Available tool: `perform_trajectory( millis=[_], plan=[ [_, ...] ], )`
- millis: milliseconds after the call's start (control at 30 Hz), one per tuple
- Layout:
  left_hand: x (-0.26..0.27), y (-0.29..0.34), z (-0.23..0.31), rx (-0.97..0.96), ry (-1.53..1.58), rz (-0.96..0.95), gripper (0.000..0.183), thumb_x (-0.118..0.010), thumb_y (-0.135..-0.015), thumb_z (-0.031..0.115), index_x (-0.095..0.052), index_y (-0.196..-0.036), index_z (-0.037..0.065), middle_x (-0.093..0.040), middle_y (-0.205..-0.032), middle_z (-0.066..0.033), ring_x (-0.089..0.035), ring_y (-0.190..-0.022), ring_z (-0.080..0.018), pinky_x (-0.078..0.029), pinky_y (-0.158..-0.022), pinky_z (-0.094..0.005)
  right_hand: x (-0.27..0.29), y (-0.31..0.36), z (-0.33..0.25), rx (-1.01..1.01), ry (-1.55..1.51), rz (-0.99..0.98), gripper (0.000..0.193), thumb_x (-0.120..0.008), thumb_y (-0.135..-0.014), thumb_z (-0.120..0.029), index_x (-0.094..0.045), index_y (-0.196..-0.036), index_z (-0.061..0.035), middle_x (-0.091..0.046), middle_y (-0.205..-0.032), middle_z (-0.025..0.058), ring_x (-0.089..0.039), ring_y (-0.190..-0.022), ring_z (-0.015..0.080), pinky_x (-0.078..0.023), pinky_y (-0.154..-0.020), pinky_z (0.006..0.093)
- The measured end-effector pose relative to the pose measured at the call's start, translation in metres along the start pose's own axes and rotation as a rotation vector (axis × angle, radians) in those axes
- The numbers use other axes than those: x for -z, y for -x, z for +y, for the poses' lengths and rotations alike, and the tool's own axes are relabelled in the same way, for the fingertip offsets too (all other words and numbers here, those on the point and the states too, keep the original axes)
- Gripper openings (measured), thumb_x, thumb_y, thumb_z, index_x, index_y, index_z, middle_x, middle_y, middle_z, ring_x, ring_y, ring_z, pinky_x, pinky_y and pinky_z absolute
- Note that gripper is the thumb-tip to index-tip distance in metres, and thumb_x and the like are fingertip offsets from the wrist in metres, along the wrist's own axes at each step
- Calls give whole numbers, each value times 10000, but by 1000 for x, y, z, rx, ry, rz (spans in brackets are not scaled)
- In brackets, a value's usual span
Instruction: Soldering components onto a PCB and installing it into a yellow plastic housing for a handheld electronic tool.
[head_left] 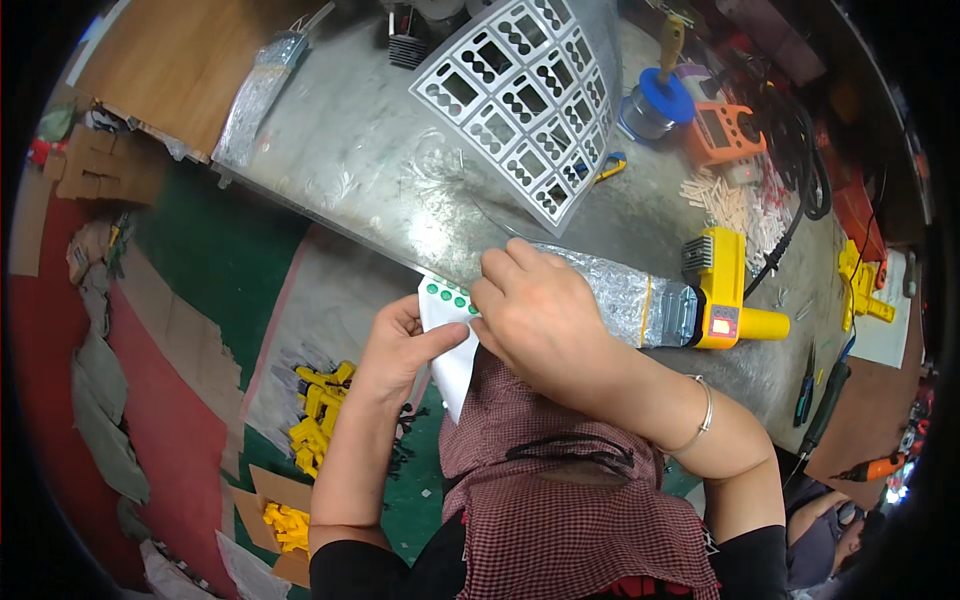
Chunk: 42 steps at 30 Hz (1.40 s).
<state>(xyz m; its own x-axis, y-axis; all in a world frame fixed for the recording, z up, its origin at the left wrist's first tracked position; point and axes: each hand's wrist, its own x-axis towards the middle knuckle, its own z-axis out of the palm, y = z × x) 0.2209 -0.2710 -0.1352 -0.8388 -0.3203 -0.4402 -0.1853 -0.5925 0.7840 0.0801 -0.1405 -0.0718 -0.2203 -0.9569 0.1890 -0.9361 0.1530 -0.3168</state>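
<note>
The white sheet (450, 345) with green dots along its top edge sits at the near edge of the bench (380, 170), its long axis running down toward the person. The left hand (400, 350) pinches its left side, thumb on top; the right hand (535, 305) presses fingers closed on the dotted corner (right grip nearer the dots). Right of that grip lies a yellow tool (725, 300).

Two hands (400, 350) (535, 310), one sticker sheet (445, 335), one yellow heat tool (725, 300), one perforated panel (520, 95).
</note>
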Motion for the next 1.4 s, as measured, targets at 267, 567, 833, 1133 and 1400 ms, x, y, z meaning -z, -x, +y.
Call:
perform_trajectory(
  millis=[267, 567, 833, 1133, 1400],
  plan=[
    [-12, 1, 11, -36, -271, 95, 218, -719, -827, 10, -674, -1036, -33, -712, -916, -57, -650, -766, -90, -524, -657, -245, -4, -6, -12, -81, 47, -29, 178, -708, -665, -143, -640, -787, -33, -567, -876, 84, -562, -913, 251, -496, -714, 348],
    [-9, 4, 10, -34, -268, 136, 220, -716, -827, 13, -675, -1039, -30, -718, -898, -76, -664, -720, -108, -525, -625, -246, 2, 9, 6, -170, -191, 127, 84, -661, -765, -125, -629, -786, -50, -563, -849, 89, -568, -859, 280, -503, -686, 385],
    [-15, 27, 12, -714, -936, 599, 299, -694, -791, 18, -597, -1074, 5, -574, -993, -73, -533, -937, -174, -439, -865, -320, 93, 86, 53, -489, -249, 479, 49, -691, -770, -10, -675, -813, -28, -567, -768, 73, -548, -679, 203, -432, -614, 306],
    [-130, -15, -7, -1026, -1300, -345, 444, -786, -730, 164, -628, -1118, 18, -588, -1165, -159, -551, -1074, -377, -463, -897, -468, 88, 155, 92, -789, 110, 517, 48, -699, -816, -98, -696, -845, -59, -598, -759, 82, -612, -651, 252, -491, -591, 358],
    [-152, -26, -10, -1022, -1422, -356, 525, -785, -768, 258, -596, -1191, 11, -575, -1211, -169, -540, -1105, -390, -451, -922, -489, 90, 164, 103, -712, 45, 450, 74, -674, -808, -120, -692, -860, -71, -566, -786, 74, -619, -732, 276, -500, -630, 383]
  ],
)
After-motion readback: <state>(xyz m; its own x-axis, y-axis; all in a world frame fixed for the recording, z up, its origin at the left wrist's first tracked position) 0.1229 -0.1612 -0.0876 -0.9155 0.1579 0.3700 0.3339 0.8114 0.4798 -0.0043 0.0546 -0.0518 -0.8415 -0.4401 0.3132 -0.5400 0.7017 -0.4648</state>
